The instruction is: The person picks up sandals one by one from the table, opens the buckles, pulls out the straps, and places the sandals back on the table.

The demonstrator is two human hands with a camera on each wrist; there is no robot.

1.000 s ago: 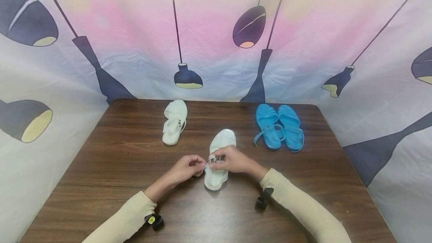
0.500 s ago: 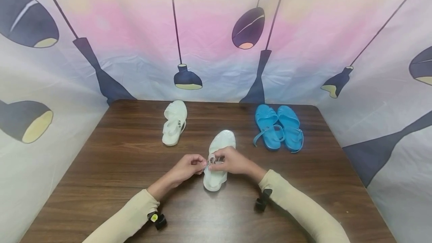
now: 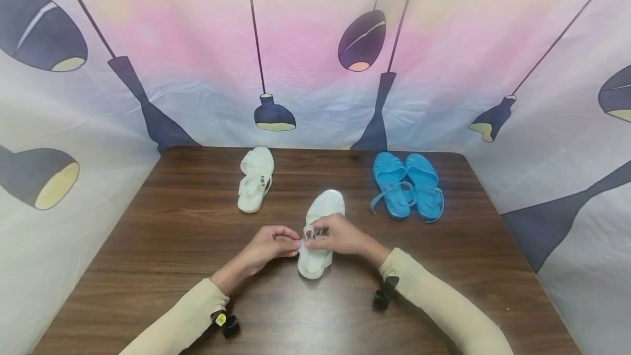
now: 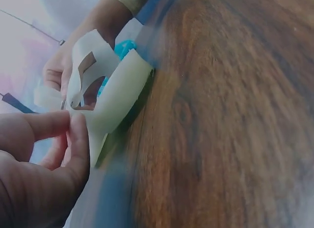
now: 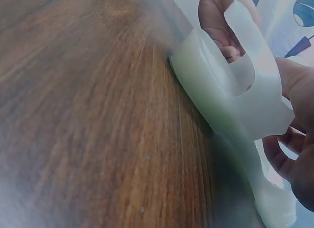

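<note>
A white sandal (image 3: 326,204) lies on the wooden table in front of the person, toe pointing away. At its left side the left hand (image 3: 268,246) pinches the sandal's strap between thumb and forefinger, close by a small metal buckle (image 4: 64,102). From the other side the right hand (image 3: 340,234) reaches over the sandal and grips the strap near the buckle. In the right wrist view, the white heel strap (image 5: 260,66) arches up between both hands. The right fingers partly hide the buckle, and the exact strap end is hard to make out.
A second white sandal (image 3: 256,179) lies at the back left of the brown table (image 3: 172,234). Two blue sandals (image 3: 398,199) lie side by side at the back right. A cloth backdrop (image 3: 315,43) printed with lamps hangs behind and beside the table.
Both hands stay at the sandal's strap, and the left hand makes only very small movements there. The other sandals have not moved.
</note>
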